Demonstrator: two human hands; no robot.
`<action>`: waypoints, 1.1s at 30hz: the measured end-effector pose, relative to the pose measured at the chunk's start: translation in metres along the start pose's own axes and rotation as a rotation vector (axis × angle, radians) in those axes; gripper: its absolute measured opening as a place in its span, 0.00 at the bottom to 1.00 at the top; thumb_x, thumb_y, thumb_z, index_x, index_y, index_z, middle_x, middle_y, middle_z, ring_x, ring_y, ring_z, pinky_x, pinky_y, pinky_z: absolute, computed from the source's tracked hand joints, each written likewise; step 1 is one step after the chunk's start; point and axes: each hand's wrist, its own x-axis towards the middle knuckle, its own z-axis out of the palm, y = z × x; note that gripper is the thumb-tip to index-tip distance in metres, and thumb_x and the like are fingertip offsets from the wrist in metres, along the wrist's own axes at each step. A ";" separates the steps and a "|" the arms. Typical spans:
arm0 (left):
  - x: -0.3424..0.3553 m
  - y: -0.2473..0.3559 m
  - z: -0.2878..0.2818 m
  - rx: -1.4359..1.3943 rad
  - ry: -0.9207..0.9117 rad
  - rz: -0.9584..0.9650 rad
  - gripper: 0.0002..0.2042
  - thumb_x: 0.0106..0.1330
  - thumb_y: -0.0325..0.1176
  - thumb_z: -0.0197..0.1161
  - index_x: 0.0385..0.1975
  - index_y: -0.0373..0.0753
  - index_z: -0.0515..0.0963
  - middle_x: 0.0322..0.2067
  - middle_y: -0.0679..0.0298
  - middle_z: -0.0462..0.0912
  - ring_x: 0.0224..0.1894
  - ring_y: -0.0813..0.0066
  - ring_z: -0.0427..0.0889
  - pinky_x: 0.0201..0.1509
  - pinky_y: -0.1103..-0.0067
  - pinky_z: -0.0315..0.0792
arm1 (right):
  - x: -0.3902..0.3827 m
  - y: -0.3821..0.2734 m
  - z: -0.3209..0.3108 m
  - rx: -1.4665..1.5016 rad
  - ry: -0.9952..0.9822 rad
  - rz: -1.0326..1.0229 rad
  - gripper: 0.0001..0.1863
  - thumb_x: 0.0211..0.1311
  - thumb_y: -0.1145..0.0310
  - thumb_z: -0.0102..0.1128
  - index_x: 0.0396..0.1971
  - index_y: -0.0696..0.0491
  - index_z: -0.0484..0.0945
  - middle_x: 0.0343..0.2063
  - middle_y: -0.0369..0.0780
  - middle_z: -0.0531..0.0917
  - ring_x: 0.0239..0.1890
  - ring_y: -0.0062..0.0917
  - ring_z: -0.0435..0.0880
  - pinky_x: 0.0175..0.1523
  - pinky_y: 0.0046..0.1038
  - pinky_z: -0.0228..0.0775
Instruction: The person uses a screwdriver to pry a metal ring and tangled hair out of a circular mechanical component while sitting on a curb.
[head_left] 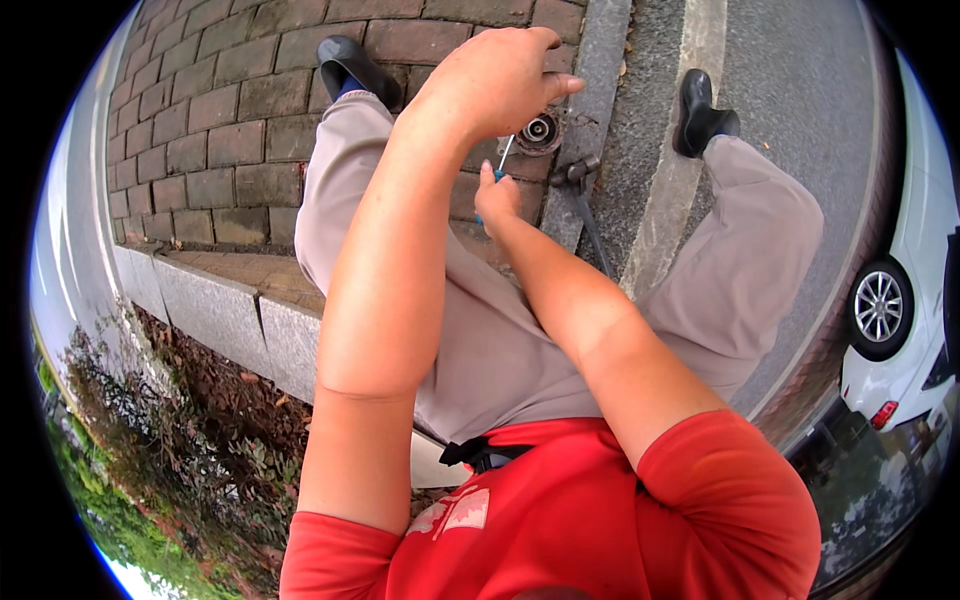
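Note:
My right hand is closed round the blue handle of a screwdriver, its thin metal shaft pointing away from me. Just beyond it lies a round metal part with a ringed centre, close to the shaft's far end; whether they touch I cannot tell. Above that part hovers my left hand, open, with thumb and a finger apart; its other fingers are partly hidden. To the right of the round part, a hammer rests by the kerb stone, its handle slanting back toward me.
Brick paving spreads on the left, and a stone kerb divides it from the asphalt. My legs straddle the work spot in black shoes. A white car stands at far right; shrubs grow at lower left.

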 end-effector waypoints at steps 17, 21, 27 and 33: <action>0.001 0.002 -0.004 -0.001 -0.004 0.013 0.27 0.61 0.46 0.66 0.53 0.32 0.75 0.46 0.45 0.81 0.51 0.50 0.80 0.54 0.65 0.74 | 0.033 -0.045 -0.042 0.309 -0.078 0.228 0.41 0.66 0.33 0.38 0.27 0.63 0.77 0.19 0.46 0.78 0.16 0.34 0.77 0.22 0.37 0.68; -0.001 -0.004 -0.002 0.001 -0.009 -0.008 0.27 0.61 0.46 0.66 0.53 0.32 0.75 0.47 0.45 0.81 0.51 0.50 0.80 0.54 0.65 0.74 | 0.024 -0.055 -0.052 0.427 -0.226 0.315 0.39 0.66 0.32 0.38 0.20 0.58 0.72 0.14 0.41 0.73 0.14 0.31 0.72 0.20 0.36 0.64; 0.003 -0.002 -0.002 0.005 -0.013 -0.010 0.27 0.62 0.46 0.65 0.54 0.33 0.74 0.48 0.46 0.81 0.51 0.50 0.80 0.55 0.66 0.74 | 0.037 -0.079 -0.084 0.372 -0.450 0.414 0.36 0.65 0.30 0.36 0.18 0.51 0.68 0.12 0.36 0.69 0.13 0.29 0.68 0.23 0.36 0.65; 0.007 -0.012 0.012 0.047 0.008 -0.026 0.26 0.62 0.48 0.64 0.51 0.33 0.75 0.42 0.47 0.83 0.49 0.52 0.81 0.53 0.63 0.75 | 0.030 -0.040 -0.081 0.449 -0.416 0.352 0.35 0.64 0.31 0.41 0.19 0.51 0.68 0.13 0.36 0.70 0.13 0.28 0.70 0.21 0.33 0.64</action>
